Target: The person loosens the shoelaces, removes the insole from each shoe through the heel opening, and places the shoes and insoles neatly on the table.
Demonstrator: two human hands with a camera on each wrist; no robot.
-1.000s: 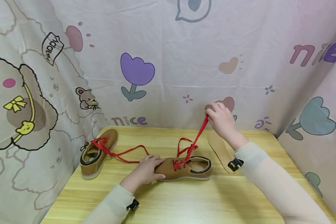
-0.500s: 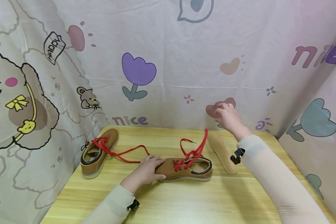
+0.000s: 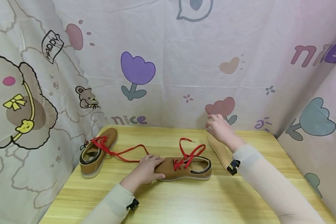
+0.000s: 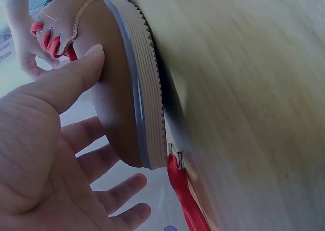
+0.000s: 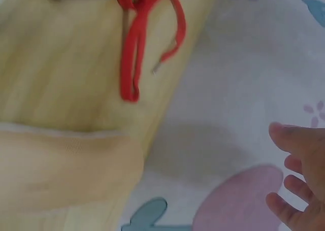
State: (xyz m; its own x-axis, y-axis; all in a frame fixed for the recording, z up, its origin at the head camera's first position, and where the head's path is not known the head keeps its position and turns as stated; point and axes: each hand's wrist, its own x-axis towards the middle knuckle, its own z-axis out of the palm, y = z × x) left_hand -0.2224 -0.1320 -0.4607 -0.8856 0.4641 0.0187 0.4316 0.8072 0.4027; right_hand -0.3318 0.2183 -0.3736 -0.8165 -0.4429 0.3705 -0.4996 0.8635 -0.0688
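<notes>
A brown shoe (image 3: 168, 170) lies sole-down across the middle of the table. My left hand (image 3: 145, 170) holds its toe, thumb on the near side and fingers reaching over the far side. In the left wrist view, the thumb presses the leather upper (image 4: 109, 89), and two fingers pass behind the toe. Red laces (image 3: 199, 150) are threaded through the eyelets and trail loose behind the shoe's opening. My right hand (image 3: 221, 131) hovers above the table's back edge with its fingers loosely bent and nothing in them. The right wrist view shows this hand (image 5: 310, 157) apart from the lace (image 5: 131, 63).
A second brown shoe (image 3: 90, 170) stands at the left, with red lace (image 3: 126, 151) running from it toward my left hand. A tan insole (image 3: 219, 150) lies under my right forearm at the right. A printed curtain (image 3: 168, 62) hangs behind the table (image 3: 190, 202).
My right hand held a red lace pulled up taut, then let it go. The lace has dropped into a loose loop behind the shoe. My left hand has stayed on the toe.
</notes>
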